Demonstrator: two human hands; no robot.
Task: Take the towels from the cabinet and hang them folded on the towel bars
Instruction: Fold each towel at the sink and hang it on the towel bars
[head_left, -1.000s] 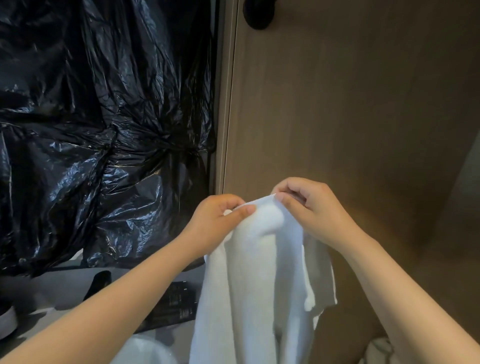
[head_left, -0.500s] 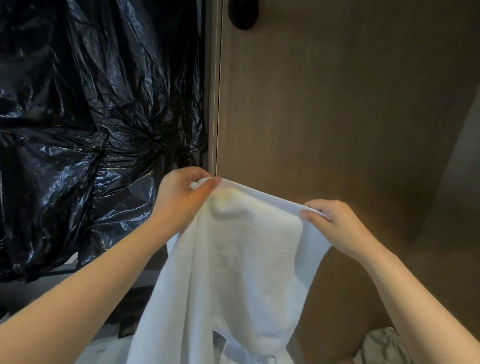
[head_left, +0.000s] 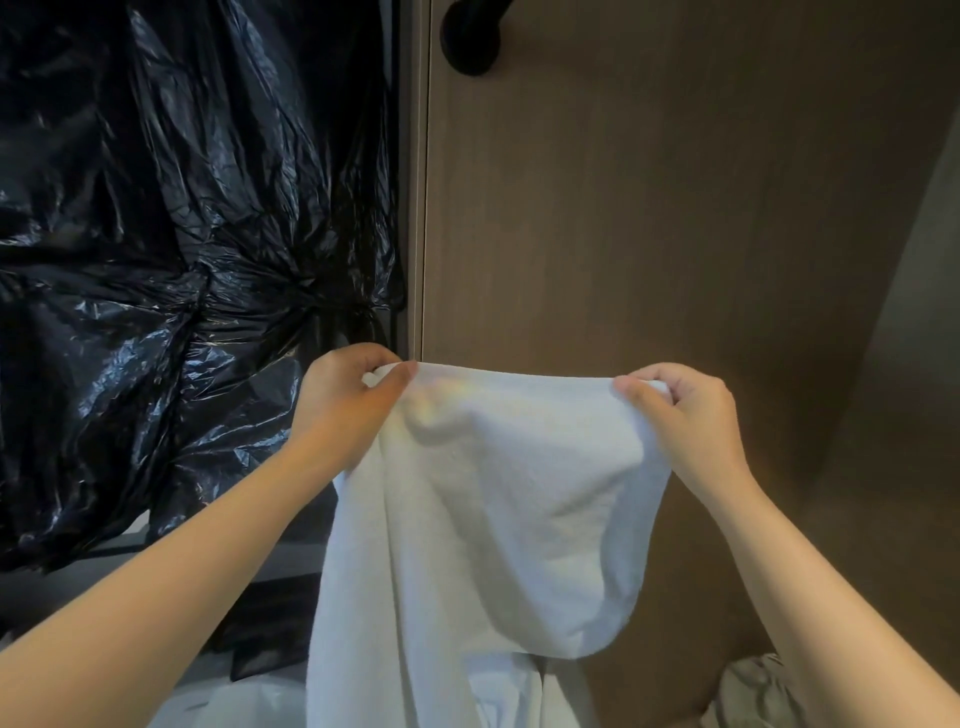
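A white towel (head_left: 483, 519) hangs in front of me, its top edge stretched level between both hands. My left hand (head_left: 345, 405) pinches the left top corner between thumb and curled fingers. My right hand (head_left: 685, 415) pinches the right top corner the same way. The cloth sags in loose folds below, and its lower part runs out of the bottom of the frame. A black round fitting (head_left: 472, 36) juts from the wall at the top; its bar is out of view.
A brown wood-grain panel (head_left: 649, 208) fills the wall behind the towel. Crumpled black plastic sheeting (head_left: 171, 234) covers the left side. Pale cloth (head_left: 753, 691) lies at the lower right. Dark objects (head_left: 270, 623) sit low beside my left arm.
My hands have moved apart, from nearly touching to wide, spreading the towel's top edge flat. Both hands kept their pinch on the towel.
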